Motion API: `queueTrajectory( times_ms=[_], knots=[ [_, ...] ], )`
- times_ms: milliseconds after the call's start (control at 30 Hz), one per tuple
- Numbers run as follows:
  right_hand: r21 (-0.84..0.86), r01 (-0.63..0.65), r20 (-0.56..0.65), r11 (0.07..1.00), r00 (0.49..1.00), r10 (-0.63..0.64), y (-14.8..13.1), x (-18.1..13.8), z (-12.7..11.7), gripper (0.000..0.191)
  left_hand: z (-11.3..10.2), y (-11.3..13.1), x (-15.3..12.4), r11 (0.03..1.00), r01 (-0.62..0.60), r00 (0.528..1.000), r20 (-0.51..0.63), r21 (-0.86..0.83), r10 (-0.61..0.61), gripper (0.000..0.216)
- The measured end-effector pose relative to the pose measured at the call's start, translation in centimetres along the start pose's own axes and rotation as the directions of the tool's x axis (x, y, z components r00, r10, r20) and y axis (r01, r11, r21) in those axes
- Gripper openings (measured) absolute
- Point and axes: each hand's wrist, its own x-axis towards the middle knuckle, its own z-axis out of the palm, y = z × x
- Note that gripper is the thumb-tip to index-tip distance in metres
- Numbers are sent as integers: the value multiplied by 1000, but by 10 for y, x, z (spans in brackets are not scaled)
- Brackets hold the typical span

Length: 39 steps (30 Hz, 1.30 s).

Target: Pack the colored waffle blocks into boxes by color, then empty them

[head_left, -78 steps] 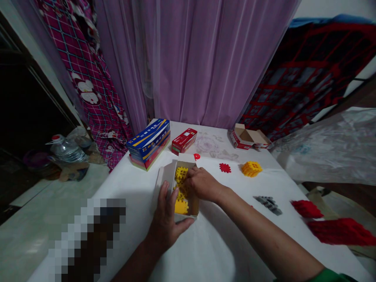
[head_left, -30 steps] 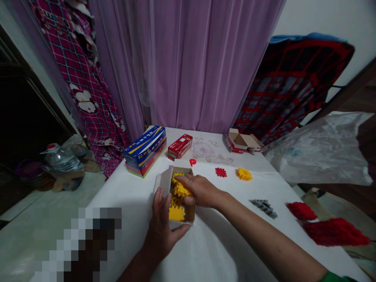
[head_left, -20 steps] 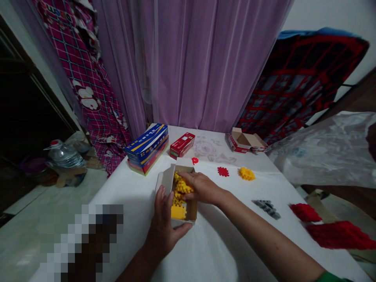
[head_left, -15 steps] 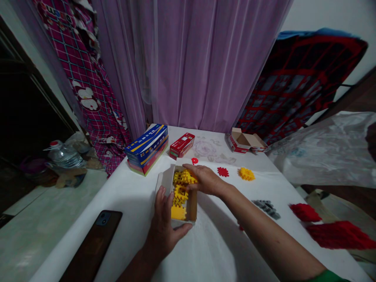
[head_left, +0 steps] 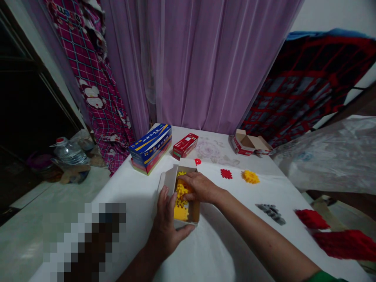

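Note:
An open cardboard box (head_left: 193,223) stands on the table in front of me, with yellow toothed building pieces (head_left: 181,213) inside. My left hand (head_left: 164,223) grips the box at its near left corner, fingers along the left side and thumb across the near end. Reaching in from the right, my right hand (head_left: 201,188) has its fingers curled over some of the yellow pieces in the middle of the box. Its fingertips are partly hidden among them. The box's flap (head_left: 168,180) is folded out to the left.
Behind the box are a blue box (head_left: 151,145), a red box (head_left: 185,145) and an opened carton (head_left: 243,143). To the right lie red (head_left: 226,174), yellow (head_left: 250,177) and grey pieces (head_left: 270,213), plus red stacks (head_left: 346,243). A pixelated dark patch (head_left: 91,243) covers the lower left.
My right hand has moved nearer to me and lower into the box, over the middle pieces. My left hand keeps its grip on the box. The view has shifted slightly.

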Motion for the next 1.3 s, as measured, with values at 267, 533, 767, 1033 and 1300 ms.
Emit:
queueTrajectory(
  times_ms=[267, 533, 767, 1033, 1300],
  knots=[
    [15, -22, -30, 1000, 999, 23, 2, -1, 3, 66, 1, 0, -1, 1000, -8, 1000, -4, 7, 8, 100],
    [11, -6, -31, 1000, 1000, 7, -2, -1, 8, 63, 1, -1, -2, 999, -33, 999, -7, 24, 33, 100],
    [115, -218, -366, 969, 898, 246, 54, -35, -23, 31, 0, -2, -1, 999, -37, 999, -31, 38, 38, 102],
    [57, -941, -242, 333, 310, 919, 189, -130, -26, 50, 3, -5, -1, 999, -49, 998, -41, 6, 49, 97],
    [52, -963, -69, 265, 261, 963, 214, -133, 10, 72, 5, -6, 0, 998, -55, 997, -57, 43, 58, 98]
  ],
)
